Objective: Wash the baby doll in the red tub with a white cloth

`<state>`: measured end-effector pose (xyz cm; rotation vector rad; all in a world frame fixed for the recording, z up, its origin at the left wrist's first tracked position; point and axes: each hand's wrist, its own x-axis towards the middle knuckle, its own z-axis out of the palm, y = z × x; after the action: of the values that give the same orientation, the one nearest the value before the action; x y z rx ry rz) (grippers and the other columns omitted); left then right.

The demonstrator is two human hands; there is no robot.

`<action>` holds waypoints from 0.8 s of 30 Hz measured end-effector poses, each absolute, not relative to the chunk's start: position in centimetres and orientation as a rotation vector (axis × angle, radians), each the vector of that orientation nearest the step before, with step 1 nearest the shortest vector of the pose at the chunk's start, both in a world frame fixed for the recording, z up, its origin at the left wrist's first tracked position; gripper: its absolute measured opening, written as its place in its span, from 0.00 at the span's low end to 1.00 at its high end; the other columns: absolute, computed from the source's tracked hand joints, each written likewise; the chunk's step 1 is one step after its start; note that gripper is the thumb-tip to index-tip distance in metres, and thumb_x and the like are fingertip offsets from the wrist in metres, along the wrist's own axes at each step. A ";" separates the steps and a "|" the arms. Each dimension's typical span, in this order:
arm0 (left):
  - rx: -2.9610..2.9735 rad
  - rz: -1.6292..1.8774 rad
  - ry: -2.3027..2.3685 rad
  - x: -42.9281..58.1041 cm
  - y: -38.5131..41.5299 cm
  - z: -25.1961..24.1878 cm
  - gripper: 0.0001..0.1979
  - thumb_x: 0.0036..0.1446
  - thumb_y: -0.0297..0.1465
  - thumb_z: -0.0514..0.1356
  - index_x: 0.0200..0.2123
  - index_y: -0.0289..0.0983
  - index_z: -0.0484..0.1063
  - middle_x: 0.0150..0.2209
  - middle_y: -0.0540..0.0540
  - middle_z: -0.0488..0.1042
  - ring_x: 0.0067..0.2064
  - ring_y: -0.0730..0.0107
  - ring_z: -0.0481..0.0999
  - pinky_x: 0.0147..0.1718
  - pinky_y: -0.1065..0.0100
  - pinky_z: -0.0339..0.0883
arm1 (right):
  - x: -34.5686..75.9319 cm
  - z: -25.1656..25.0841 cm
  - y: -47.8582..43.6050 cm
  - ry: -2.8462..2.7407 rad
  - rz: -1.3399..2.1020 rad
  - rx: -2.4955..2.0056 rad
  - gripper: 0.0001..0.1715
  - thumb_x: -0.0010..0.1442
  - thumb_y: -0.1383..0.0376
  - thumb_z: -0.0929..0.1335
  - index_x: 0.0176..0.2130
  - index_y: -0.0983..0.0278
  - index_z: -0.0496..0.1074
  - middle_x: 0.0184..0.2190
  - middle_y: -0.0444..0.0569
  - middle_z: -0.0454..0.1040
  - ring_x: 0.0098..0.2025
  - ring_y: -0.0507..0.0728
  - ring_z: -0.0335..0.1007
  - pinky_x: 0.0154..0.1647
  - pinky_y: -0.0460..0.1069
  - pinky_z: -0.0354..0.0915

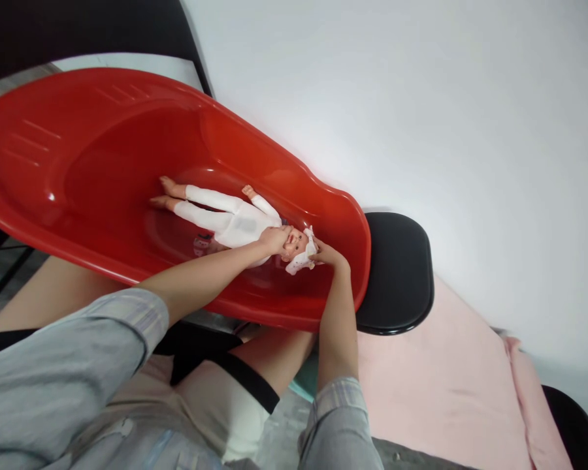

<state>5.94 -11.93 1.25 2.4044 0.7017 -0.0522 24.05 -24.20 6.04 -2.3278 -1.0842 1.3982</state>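
White soft one-piece covers most of the doll (235, 222), so only the peachy plastic bits show: two bare feet pointing off to the left, one little hand sticking up, and the face. It's got a frilly white bonnet (301, 260) on its head too. It's lying flat on its back on the floor of a glossy red tub (78, 137), head toward the narrower right-hand end, legs stretched out straight toward the wide end. The left hand (274, 240) sits right over the doll's neck and chin with the fingers curled in, but honestly I can't tell if it's actually gripping or just resting there. The right hand (329, 254) comes in from the other side, fingers drawn in narrow and pinching the edge of the bonnet. Both arms have light grey-blue sleeves pushed up, and the tub's near rim sits over the person's bare knees. Just past the tub's head end there's a black seat (396, 274) with a rounded edge, touching the rim or very close to it. A pink cloth (445, 391) is spread out below that, and a plain white wall (421, 98) fills the rest.
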 end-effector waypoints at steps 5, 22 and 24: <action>2.411 -0.065 0.710 5.9 -12.0 1.4 0.37 0.49 0.37 0.76 0.59 0.34 0.66 0.57 0.39 0.76 0.55 0.50 0.79 0.49 0.65 0.69 | 23.9 4.7 -23.7 -1.255 1.294 -2.314 0.75 0.47 0.73 0.78 0.79 0.54 0.40 0.70 0.55 0.66 0.67 0.61 0.68 0.65 0.56 0.68; 2.368 -0.011 0.687 5.8 -12.1 1.7 0.35 0.48 0.33 0.74 0.57 0.34 0.67 0.51 0.40 0.78 0.51 0.52 0.80 0.47 0.65 0.68 | 23.4 1.4 -23.2 -1.231 1.109 -2.308 0.60 0.51 0.59 0.79 0.75 0.59 0.56 0.62 0.55 0.75 0.57 0.63 0.74 0.58 0.59 0.73; 2.363 0.009 0.685 5.9 -12.1 1.6 0.33 0.47 0.33 0.74 0.55 0.35 0.68 0.52 0.41 0.78 0.52 0.52 0.80 0.47 0.65 0.68 | 23.5 0.8 -23.5 -1.184 1.107 -2.302 0.59 0.51 0.59 0.79 0.74 0.60 0.58 0.59 0.55 0.77 0.55 0.63 0.76 0.56 0.60 0.75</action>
<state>5.86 -12.09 1.64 2.3629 0.6855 0.0094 23.48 -23.52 0.83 -2.3018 -1.1836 1.1074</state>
